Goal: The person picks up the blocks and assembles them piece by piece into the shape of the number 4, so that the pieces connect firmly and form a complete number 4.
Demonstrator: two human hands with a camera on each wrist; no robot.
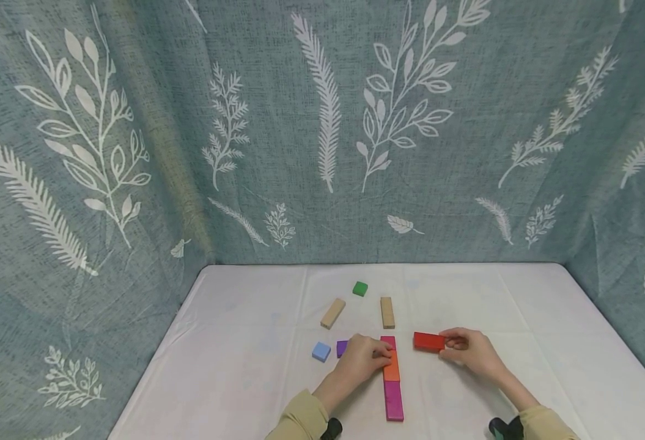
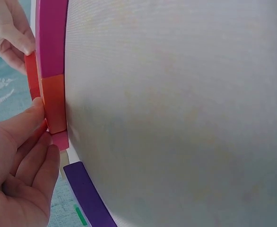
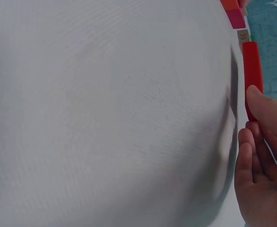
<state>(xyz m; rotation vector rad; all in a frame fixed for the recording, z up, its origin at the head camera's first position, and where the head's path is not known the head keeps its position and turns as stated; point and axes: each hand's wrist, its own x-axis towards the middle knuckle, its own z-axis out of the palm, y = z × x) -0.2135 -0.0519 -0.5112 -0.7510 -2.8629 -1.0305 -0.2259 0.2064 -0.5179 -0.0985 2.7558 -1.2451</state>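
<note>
My left hand [image 1: 362,357] pinches the orange block [image 1: 392,368] between thumb and fingertips. This block lies in a line with a magenta block [image 1: 393,401] on the near side and a pink block [image 1: 388,341] on the far side, their ends close together. In the left wrist view the thumb of the left hand [image 2: 22,156] is at the orange block's edge. To the right of the line, my right hand [image 1: 473,352] grips a red block [image 1: 429,342] by its right end. The right wrist view has the red block [image 3: 253,71] held close over the white cloth.
Left of the line are a purple block [image 1: 342,348], partly behind the left hand, and a light blue block [image 1: 321,351]. Farther back lie two plain wooden blocks, one tilted [image 1: 333,313] and one straight [image 1: 387,312], and a green block [image 1: 360,288]. A patterned curtain [image 1: 278,134] surrounds the white table [image 1: 234,342].
</note>
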